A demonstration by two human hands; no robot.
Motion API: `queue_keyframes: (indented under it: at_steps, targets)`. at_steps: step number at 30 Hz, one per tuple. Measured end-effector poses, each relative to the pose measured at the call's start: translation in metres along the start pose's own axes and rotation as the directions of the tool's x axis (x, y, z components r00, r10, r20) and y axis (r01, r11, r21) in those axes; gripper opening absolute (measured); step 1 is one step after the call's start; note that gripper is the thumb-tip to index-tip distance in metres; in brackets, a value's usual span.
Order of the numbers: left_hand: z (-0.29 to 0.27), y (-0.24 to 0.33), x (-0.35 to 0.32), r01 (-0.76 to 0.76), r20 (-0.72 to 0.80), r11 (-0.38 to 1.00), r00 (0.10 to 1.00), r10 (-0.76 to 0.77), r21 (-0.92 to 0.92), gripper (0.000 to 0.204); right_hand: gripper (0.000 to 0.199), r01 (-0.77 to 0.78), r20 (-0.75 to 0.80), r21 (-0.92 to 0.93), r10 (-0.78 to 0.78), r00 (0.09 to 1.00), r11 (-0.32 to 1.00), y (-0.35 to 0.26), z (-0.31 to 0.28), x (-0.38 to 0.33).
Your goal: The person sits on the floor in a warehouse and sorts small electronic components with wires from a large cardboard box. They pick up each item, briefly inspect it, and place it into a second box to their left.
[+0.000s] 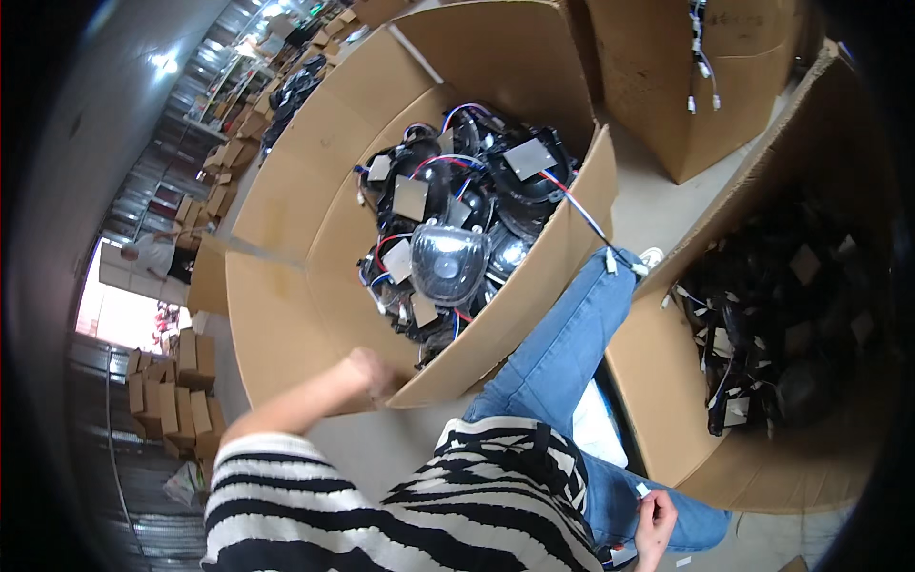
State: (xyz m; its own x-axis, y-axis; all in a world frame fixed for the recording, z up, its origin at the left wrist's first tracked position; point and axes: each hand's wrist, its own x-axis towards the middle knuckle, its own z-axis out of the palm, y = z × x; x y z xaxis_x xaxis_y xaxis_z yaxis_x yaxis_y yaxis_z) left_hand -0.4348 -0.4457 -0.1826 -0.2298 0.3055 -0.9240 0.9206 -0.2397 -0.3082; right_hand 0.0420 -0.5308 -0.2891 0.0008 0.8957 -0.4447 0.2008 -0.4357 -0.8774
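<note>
My left hand (367, 375) is at the near left rim of a large open cardboard box (315, 286); its fingers are blurred and partly hidden. Inside this box lies a pile of black lamp units with clear domed lenses (450, 262), grey square pads and red, white and blue wires. Down by my right thigh, my right hand (655, 526) is closed in a pinch on a small white piece (642, 490), whose kind is too small to make out. A wire bundle with white connectors (611, 261) hangs over the box's right rim near my knee.
A second open carton (667, 391) on the right holds more dark lamp units (801, 315) in shadow. Another tall carton (667, 86) stands behind, with wires hanging down it. Stacked boxes (176, 400) line the left wall; a person (152, 255) is farther off.
</note>
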Motion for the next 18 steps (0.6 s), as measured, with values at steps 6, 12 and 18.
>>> queue_keyframes:
  at_steps: [6,12,18]
  targets:
    - [-0.164,0.134,-0.147,-0.779,-0.437,0.381,0.153,0.886,0.499,0.014,0.014,0.014,-0.081,-0.069,-0.02,0.997,0.997,-0.01,0.009,0.005]
    - [-0.18,0.145,-0.22,-0.357,-0.442,0.424,0.036,0.896,0.832,0.018,0.012,0.003,-0.08,-0.238,-0.023,0.997,0.971,-0.036,0.015,-0.002]
    - [-0.183,0.175,-0.173,-0.336,-0.338,0.183,-0.49,0.804,0.924,0.017,0.014,-0.109,0.014,-0.133,0.112,0.994,0.985,-0.035,0.017,-0.011]
